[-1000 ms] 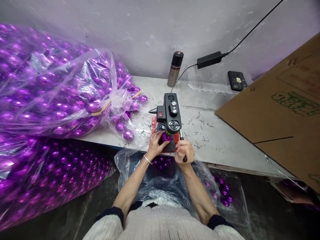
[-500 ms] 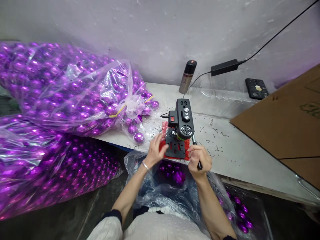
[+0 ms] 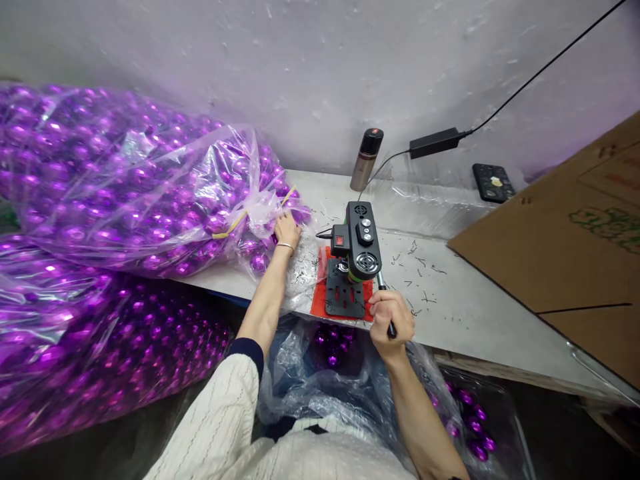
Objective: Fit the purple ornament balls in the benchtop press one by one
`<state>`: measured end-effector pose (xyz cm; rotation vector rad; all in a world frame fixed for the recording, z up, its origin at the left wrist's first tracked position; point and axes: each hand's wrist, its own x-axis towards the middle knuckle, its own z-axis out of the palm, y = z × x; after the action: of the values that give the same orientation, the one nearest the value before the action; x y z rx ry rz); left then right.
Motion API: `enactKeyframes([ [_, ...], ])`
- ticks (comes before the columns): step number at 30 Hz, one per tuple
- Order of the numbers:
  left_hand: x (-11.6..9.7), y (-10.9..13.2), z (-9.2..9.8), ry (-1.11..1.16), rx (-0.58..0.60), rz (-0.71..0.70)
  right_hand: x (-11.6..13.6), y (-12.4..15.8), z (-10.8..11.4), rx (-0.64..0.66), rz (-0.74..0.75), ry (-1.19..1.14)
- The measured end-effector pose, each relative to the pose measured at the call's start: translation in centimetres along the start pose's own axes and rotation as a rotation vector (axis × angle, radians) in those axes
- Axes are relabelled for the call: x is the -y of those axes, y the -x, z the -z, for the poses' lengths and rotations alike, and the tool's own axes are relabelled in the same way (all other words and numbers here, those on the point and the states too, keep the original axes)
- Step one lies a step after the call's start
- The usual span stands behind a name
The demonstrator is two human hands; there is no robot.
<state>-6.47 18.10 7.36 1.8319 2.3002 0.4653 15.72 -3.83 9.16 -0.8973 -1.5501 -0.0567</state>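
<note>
My left hand [image 3: 287, 230] is at the tied mouth of a clear plastic bag [image 3: 259, 212], over shiny purple balls [image 3: 259, 262]. Its fingers curl downward and closed, and their tips are hidden, so what they grip does not show. My right hand [image 3: 393, 321] is wrapped round the black-gripped lever [image 3: 381, 283] of a small black bench press [image 3: 364, 240]. The press has a red switch and a slotted base plate [image 3: 345, 303], on a red sheet [image 3: 319, 303]. Nothing stands on the front of the plate.
More purple balls [image 3: 333, 343] lie in clear plastic at my lap. Big bags of balls [image 3: 115, 180] fill the left. Behind the press are a spray can [image 3: 367, 160], a power adapter [image 3: 435, 143] and a phone [image 3: 493, 182]. A cardboard box [image 3: 565, 253] stands right. Black scraps litter the table.
My left hand has moved from beside the press plate, up and left to the balls at the bag mouth. My right hand stays on the lever. A blurred ball at my lap is no longer blurred.
</note>
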Motion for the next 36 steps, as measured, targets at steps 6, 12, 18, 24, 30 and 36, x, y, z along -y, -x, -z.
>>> enactKeyframes([
  [6, 1.2, 2.8, 1.8, 0.420, 0.182, 0.059, 0.0, -0.5, 0.1, -0.007, -0.001, -0.001],
  [12, 3.1, 11.3, -0.2, 1.378, 0.333, 0.109, 0.8, -2.3, 0.0, -0.038, -0.072, 0.000],
  [18, 1.2, 18.4, -4.6, 1.520, 0.372, 0.152, 1.6, -3.8, 0.0, -0.029, -0.155, -0.024],
  [24, 0.1, 20.4, -7.1, 1.099, 0.116, -0.118, 1.8, -3.8, 0.3, -0.007, -0.167, -0.015],
  [30, -0.3, 20.4, -7.0, 0.774, 0.054, -0.250, 1.9, -4.0, 0.3, 0.006, -0.133, -0.003],
  [36, 0.0, 20.4, -6.6, 0.715, 0.050, -0.434, 1.9, -3.9, 0.5, 0.017, -0.097, -0.001],
])
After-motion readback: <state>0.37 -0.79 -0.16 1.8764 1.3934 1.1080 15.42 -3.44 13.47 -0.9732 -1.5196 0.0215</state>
